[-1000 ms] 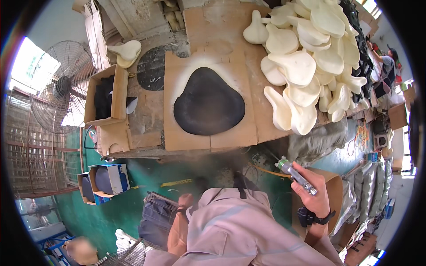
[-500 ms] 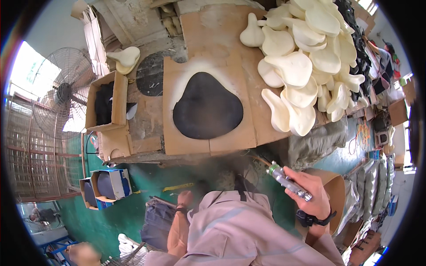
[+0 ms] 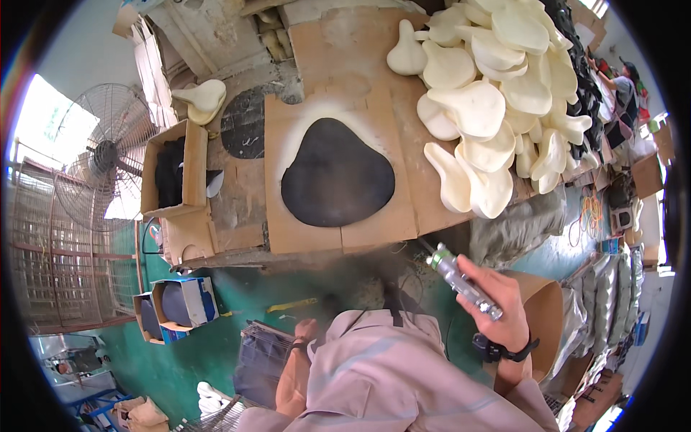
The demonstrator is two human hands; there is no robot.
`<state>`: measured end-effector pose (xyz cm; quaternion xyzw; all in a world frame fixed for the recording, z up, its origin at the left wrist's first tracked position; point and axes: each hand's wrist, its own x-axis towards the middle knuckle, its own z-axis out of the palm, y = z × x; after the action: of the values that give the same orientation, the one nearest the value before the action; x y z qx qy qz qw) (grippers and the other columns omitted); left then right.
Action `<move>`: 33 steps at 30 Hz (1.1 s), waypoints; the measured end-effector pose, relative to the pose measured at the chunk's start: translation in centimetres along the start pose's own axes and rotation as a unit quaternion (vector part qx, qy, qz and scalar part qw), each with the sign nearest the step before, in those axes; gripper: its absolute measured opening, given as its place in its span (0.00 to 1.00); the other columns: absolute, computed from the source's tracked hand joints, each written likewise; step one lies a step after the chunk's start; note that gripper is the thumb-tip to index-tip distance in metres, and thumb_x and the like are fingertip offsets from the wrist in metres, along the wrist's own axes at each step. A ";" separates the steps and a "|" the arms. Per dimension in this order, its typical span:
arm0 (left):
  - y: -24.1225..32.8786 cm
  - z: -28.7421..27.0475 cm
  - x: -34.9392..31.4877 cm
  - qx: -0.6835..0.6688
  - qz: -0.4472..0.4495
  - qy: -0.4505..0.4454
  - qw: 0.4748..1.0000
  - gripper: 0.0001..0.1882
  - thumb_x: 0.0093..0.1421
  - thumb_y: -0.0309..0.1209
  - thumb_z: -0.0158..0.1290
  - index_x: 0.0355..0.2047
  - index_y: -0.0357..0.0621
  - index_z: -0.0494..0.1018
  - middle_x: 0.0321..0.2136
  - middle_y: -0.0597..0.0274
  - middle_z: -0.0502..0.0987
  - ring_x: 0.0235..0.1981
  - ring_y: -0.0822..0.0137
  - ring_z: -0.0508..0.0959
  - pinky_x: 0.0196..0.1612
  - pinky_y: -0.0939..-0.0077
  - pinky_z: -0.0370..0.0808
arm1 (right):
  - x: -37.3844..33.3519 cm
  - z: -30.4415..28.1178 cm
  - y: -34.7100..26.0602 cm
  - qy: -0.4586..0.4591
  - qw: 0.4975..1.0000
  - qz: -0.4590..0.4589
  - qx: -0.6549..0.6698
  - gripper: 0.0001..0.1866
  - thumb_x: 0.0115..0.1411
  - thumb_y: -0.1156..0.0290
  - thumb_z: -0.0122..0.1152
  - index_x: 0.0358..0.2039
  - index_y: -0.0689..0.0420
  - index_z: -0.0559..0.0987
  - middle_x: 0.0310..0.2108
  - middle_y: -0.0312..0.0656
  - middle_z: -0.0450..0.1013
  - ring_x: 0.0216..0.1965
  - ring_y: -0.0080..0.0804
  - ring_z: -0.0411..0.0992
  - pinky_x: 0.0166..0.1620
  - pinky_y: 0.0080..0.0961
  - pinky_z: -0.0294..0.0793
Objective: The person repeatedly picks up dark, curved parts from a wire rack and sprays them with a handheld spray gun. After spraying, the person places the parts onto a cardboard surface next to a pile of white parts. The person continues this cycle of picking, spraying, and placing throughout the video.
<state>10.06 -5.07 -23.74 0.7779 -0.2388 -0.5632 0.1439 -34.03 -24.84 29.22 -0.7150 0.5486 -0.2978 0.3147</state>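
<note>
A metal spray gun with a green ring is gripped in my right hand, its nozzle end pointing toward the table's front edge. Beyond it, a black rounded triangular piece of sheet material lies flat on cardboard, with pale overspray around its upper edges. My left hand hangs low beside my waist, away from the table. Its fingers are too small and unclear to read. A faint haze hangs along the table's front edge.
Cream foam bicycle saddle pads are heaped at the table's right, beside black pieces. A cardboard box of black pieces stands left, near a large fan. An open carton stands by my right arm. Another person is at far right.
My right hand and the spray gun have shifted slightly left and toward the table. My left hand has moved slightly down and right. The black piece stays in place.
</note>
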 end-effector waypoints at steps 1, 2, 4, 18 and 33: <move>0.8 0.1 -0.3 0.006 -0.004 0.004 1.000 0.23 0.58 0.43 0.54 0.42 0.34 0.80 0.36 0.50 0.83 0.41 0.61 0.82 0.45 0.68 0.77 | 0.3 -0.1 -0.2 0.011 1.000 0.012 0.011 0.33 0.47 0.86 0.64 0.58 0.60 0.74 0.36 0.51 0.77 0.34 0.48 0.77 0.37 0.31 0.76; 1.8 0.2 -0.7 0.011 -0.008 0.007 1.000 0.23 0.58 0.43 0.54 0.43 0.34 0.80 0.36 0.50 0.83 0.41 0.60 0.83 0.45 0.68 0.77 | 0.5 -0.2 -0.2 0.022 0.999 0.025 0.023 0.33 0.48 0.86 0.65 0.58 0.60 0.74 0.37 0.51 0.77 0.34 0.47 0.77 0.37 0.30 0.76; 3.3 0.1 -1.1 -0.026 -0.023 0.005 0.999 0.23 0.58 0.42 0.54 0.43 0.34 0.80 0.37 0.49 0.84 0.40 0.60 0.83 0.45 0.68 0.77 | 0.1 -0.3 -0.1 0.024 0.999 0.023 0.013 0.32 0.49 0.85 0.66 0.58 0.60 0.74 0.37 0.51 0.78 0.34 0.46 0.78 0.38 0.30 0.76; 2.2 0.7 2.5 0.055 0.041 -0.024 0.997 0.21 0.57 0.46 0.49 0.35 0.43 0.82 0.31 0.51 0.83 0.36 0.57 0.82 0.42 0.64 0.76 | -1.3 -1.2 0.1 -0.018 1.000 0.002 -0.010 0.35 0.45 0.87 0.61 0.58 0.60 0.74 0.32 0.50 0.75 0.29 0.48 0.74 0.35 0.31 0.74; 2.2 0.1 1.4 -0.009 0.044 -0.029 0.999 0.16 0.63 0.40 0.53 0.36 0.38 0.79 0.26 0.64 0.78 0.28 0.71 0.77 0.32 0.74 0.74 | -0.3 -0.5 -0.1 0.031 0.999 0.002 0.026 0.33 0.48 0.86 0.62 0.58 0.62 0.74 0.34 0.50 0.76 0.32 0.45 0.76 0.37 0.31 0.75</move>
<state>9.81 -7.68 -23.82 0.7486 -0.2721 -0.5806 0.1688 -34.41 -24.60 29.59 -0.6962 0.5515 -0.3336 0.3160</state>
